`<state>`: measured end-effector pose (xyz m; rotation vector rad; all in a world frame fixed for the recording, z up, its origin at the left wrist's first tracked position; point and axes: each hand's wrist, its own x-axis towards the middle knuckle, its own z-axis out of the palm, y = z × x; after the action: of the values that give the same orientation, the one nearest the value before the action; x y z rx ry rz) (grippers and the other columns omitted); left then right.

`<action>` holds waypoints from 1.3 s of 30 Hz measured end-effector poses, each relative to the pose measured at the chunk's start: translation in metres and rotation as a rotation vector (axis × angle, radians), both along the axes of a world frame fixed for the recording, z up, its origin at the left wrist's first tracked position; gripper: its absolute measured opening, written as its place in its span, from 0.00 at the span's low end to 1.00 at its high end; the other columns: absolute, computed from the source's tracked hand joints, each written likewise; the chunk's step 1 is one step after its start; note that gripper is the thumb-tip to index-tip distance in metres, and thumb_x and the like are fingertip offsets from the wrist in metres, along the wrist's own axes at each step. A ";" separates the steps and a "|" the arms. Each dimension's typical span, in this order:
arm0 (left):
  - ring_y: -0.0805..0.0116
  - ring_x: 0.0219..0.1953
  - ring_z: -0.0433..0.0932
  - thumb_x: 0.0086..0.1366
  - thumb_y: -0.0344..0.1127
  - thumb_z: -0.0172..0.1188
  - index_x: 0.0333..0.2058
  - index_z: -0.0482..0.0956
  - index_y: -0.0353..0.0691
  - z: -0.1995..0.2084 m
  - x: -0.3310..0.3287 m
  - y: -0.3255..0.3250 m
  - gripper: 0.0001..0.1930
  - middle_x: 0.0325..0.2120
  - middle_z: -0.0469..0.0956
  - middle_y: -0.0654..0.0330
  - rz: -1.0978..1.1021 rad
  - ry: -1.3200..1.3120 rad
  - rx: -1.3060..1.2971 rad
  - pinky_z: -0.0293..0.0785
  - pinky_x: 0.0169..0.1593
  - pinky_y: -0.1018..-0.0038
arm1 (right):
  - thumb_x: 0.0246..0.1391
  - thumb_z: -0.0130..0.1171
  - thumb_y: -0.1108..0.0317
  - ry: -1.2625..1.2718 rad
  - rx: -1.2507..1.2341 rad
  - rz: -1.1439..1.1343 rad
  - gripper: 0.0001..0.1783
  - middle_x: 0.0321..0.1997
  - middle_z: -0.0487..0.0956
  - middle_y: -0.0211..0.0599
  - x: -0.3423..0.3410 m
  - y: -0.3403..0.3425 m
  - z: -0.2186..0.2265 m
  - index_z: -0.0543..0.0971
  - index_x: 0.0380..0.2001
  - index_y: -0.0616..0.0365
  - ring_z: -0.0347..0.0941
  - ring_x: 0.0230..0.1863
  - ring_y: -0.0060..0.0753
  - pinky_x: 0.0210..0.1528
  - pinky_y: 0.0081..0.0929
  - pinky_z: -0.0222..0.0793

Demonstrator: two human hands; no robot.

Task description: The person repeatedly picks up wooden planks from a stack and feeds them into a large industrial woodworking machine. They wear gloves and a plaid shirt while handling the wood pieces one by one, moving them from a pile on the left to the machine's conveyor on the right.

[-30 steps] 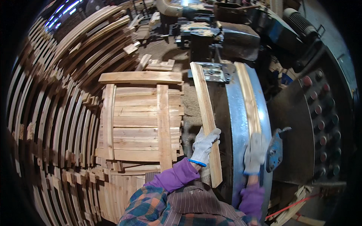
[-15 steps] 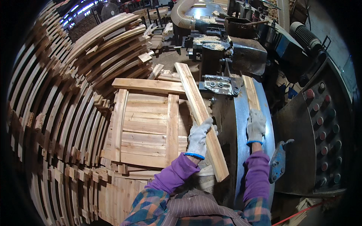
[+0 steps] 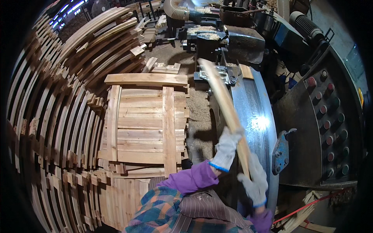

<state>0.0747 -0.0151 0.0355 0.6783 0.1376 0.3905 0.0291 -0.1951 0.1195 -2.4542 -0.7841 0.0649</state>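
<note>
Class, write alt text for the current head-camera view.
A gloved left hand grips a slanted wooden board, right hand at its near end, by a metal machine bed. Stacked wood fills the left; a button panel stands right.

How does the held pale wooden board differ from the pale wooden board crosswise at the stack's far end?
The held board slants in the white-gloved left hand and right hand; the crosswise board lies unheld. The held board is motion-blurred; the crosswise board looks sharp. Both are long and narrow.
</note>
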 end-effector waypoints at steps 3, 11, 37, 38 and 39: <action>0.68 0.36 0.70 0.63 0.36 0.57 0.39 0.70 0.43 -0.019 0.013 0.042 0.08 0.33 0.70 0.62 0.085 0.160 0.083 0.70 0.43 0.70 | 0.47 0.65 0.63 0.097 -0.090 -0.357 0.40 0.69 0.63 0.57 -0.062 -0.046 -0.019 0.66 0.64 0.62 0.63 0.65 0.58 0.67 0.42 0.57; 0.60 0.23 0.71 0.56 0.41 0.69 0.45 0.78 0.38 -0.109 0.100 0.410 0.20 0.23 0.71 0.57 0.996 0.805 -0.039 0.71 0.27 0.63 | 0.58 0.51 0.66 -0.415 -0.482 -0.321 0.29 0.68 0.64 0.48 0.069 0.001 -0.084 0.69 0.63 0.56 0.56 0.69 0.58 0.72 0.49 0.48; 0.61 0.41 0.79 0.71 0.46 0.49 0.55 0.68 0.41 -0.068 0.009 -0.007 0.20 0.36 0.76 0.54 -0.583 -0.330 -1.080 0.78 0.49 0.70 | 0.48 0.65 0.51 0.087 0.041 -0.019 0.44 0.67 0.67 0.57 -0.043 0.000 0.003 0.66 0.65 0.63 0.66 0.63 0.58 0.64 0.42 0.61; 0.63 0.40 0.79 0.73 0.48 0.47 0.57 0.66 0.41 -0.072 0.008 -0.025 0.21 0.35 0.75 0.55 -0.537 -0.238 -1.105 0.78 0.48 0.73 | 0.47 0.65 0.53 0.133 0.103 -0.093 0.43 0.67 0.67 0.56 -0.059 -0.017 -0.004 0.67 0.65 0.63 0.66 0.63 0.57 0.64 0.42 0.60; 0.66 0.36 0.79 0.74 0.51 0.44 0.58 0.65 0.39 -0.051 0.004 -0.042 0.24 0.35 0.73 0.53 -0.277 0.017 -0.988 0.79 0.41 0.75 | 0.48 0.65 0.55 0.183 0.127 -0.178 0.43 0.67 0.67 0.56 -0.075 -0.030 -0.005 0.66 0.65 0.63 0.66 0.63 0.57 0.64 0.42 0.60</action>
<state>0.0789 -0.0575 -0.0158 -0.2768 0.2252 0.0187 -0.0461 -0.2252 0.1142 -2.3467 -0.4749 0.1653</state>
